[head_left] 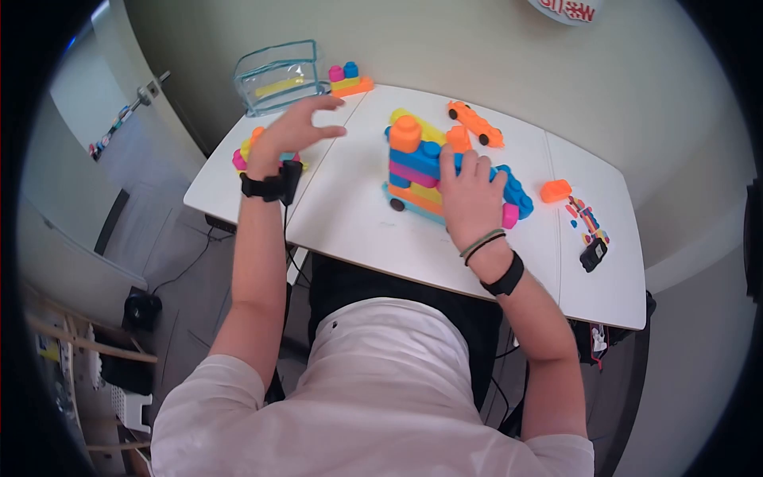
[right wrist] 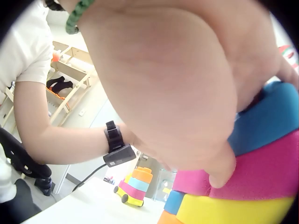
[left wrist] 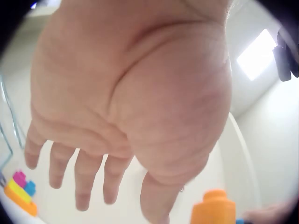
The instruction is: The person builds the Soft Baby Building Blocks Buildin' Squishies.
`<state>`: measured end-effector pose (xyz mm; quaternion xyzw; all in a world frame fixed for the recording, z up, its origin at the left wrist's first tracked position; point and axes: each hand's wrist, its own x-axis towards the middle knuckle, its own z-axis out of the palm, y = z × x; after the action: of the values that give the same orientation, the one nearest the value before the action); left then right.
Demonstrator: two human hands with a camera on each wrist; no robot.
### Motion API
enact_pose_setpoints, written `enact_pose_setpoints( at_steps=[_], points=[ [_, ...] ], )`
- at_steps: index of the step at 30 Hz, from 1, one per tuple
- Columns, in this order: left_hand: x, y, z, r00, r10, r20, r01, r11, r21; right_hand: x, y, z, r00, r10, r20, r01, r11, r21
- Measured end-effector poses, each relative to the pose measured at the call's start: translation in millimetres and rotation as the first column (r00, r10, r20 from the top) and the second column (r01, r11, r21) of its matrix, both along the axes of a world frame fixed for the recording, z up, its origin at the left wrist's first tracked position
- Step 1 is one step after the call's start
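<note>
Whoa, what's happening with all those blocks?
Someone's right hand is gripping a big block car at the white table, with the thumb against a pink block. The left hand is up in the air, fingers apart, holding nothing. A smaller block car stands on the left side of the table. An orange toy car sits behind the big one, and a loose orange block lies to its right.

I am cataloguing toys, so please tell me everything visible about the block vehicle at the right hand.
The block vehicle looks plastic: light-blue base with a dark wheel, then orange, yellow, magenta and blue layers, an orange block on top. It is upright over the white table, gripped by the right hand; table contact is unclear.
</note>
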<state>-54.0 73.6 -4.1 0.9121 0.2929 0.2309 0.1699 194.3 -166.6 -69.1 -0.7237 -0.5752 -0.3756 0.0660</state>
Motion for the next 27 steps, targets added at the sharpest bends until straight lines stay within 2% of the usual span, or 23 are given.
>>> enact_pose_setpoints(
  at_steps=[1, 3, 4, 5, 6, 7, 8, 10, 11, 16, 18, 21, 27],
  points=[
    [-14, 2, 4, 1.0, 0.014, -0.005, -0.014, 1.0, -0.004, 1, 2, -2, 1.0, 0.014, -0.005, -0.014, 1.0, -0.004],
    [-35, 5, 10, 0.963, 0.267, 0.017, -0.267, 0.963, -0.019, 3, 5, -6, 0.998, -0.038, 0.047, 0.037, 0.999, 0.04],
    [-40, 4, 8, 0.961, 0.275, 0.015, -0.275, 0.961, -0.02, 3, 5, -6, 0.998, -0.03, 0.046, 0.028, 0.999, 0.038],
    [-44, 3, 7, 0.893, 0.424, -0.147, -0.425, 0.905, 0.028, 2, 4, -5, 0.998, -0.037, 0.045, 0.036, 0.999, 0.022],
    [-48, 2, 6, 0.777, 0.556, -0.294, -0.554, 0.827, 0.099, 1, 4, -3, 0.998, -0.044, 0.047, 0.044, 0.999, 0.007],
    [-59, 25, -21, 0.81, 0.547, -0.21, -0.543, 0.836, 0.085, 0, 4, -2, 0.998, -0.038, 0.05, 0.038, 0.999, 0.009],
    [-63, 35, -25, 0.808, 0.551, -0.206, -0.546, 0.833, 0.086, -1, 4, -1, 0.998, -0.037, 0.049, 0.037, 0.999, 0.001],
    [-64, 44, -23, 0.864, 0.451, -0.226, -0.48, 0.873, -0.092, -4, 4, 1, 0.998, -0.037, 0.049, 0.037, 0.999, -0.002],
    [-62, 42, -26, 0.872, 0.46, -0.165, -0.476, 0.876, -0.078, -4, 4, 2, 0.999, -0.035, 0.042, 0.035, 0.999, -0.009],
    [-48, 26, -10, 0.934, 0.322, -0.154, -0.343, 0.929, -0.139, -3, 5, 2, 0.999, -0.001, 0.036, 0.002, 1.0, -0.018],
    [-38, 16, -3, 0.945, 0.294, -0.145, -0.316, 0.936, -0.158, -3, 7, 1, 1.0, 0.024, -0.021, -0.024, 1.0, 0.002],
    [-21, 8, 1, 0.994, 0.095, -0.046, -0.099, 0.989, -0.11, -3, 6, 1, 0.999, 0.038, -0.001, -0.038, 0.999, 0.024],
    [26, -22, -8, 0.999, -0.03, -0.038, 0.025, 0.989, -0.145, -2, 7, 0, 0.999, 0.033, -0.035, -0.033, 0.999, 0.002]
  ],
)
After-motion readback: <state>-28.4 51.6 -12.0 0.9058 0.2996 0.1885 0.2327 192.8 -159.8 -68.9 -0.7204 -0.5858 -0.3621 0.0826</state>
